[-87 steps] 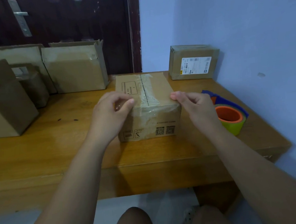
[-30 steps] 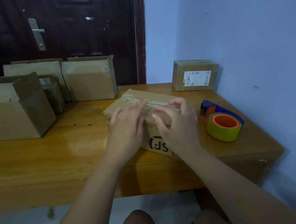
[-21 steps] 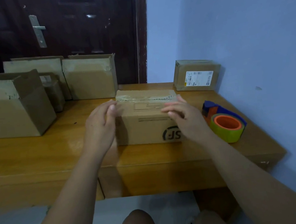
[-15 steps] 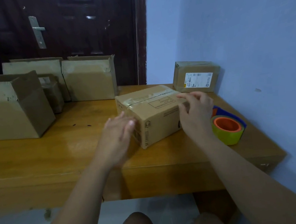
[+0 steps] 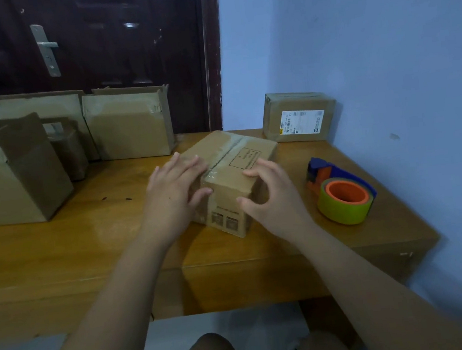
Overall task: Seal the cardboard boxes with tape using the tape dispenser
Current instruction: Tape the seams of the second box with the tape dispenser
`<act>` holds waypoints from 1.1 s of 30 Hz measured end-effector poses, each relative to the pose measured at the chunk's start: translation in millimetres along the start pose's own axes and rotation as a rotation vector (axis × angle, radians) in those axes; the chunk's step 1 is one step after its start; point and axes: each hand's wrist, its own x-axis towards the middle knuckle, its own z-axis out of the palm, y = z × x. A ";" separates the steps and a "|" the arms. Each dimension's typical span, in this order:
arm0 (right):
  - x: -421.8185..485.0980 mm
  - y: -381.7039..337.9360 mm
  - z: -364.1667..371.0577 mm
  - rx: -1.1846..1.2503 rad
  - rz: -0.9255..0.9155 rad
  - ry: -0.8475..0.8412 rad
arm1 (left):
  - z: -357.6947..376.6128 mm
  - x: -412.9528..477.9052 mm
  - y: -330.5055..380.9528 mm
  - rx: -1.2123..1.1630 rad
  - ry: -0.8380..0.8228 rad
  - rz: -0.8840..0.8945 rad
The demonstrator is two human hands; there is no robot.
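change since half a second back: swinging the box [image 5: 239, 159] round at mid table [image 5: 61, 249], now presenting a short end to the person, probably checking seams. pointing away and slightly right along long axis and top seam. pressing flat-fingered with left hand [image 5: 173, 198]; cupping the near right corner with right hand [image 5: 269, 196]. leaving tape dispenser [image 5: 339, 212] aside.

The box [image 5: 232, 174] is tan cardboard with black print and a glossy clear strip on top. The dispenser [image 5: 326, 170] is blue and orange, its roll [image 5: 342, 213] yellow-green round an orange core. Bench [image 5: 60, 244] honey-brown, wall [image 5: 381, 45] pale blue, door [image 5: 110, 45] dark red-brown. The label [image 5: 302, 121] is white.
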 end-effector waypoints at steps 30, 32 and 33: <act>-16.9 114.6 -96.1 -0.035 0.529 0.269 | 62.6 -4.9 155.2 -0.759 -0.245 -0.219; -30.4 103.4 -91.3 0.020 0.491 0.331 | 71.3 2.5 167.8 -0.889 -0.257 -0.321; -35.6 98.7 -89.1 0.034 0.480 0.351 | 73.8 5.3 173.0 -0.902 -0.243 -0.376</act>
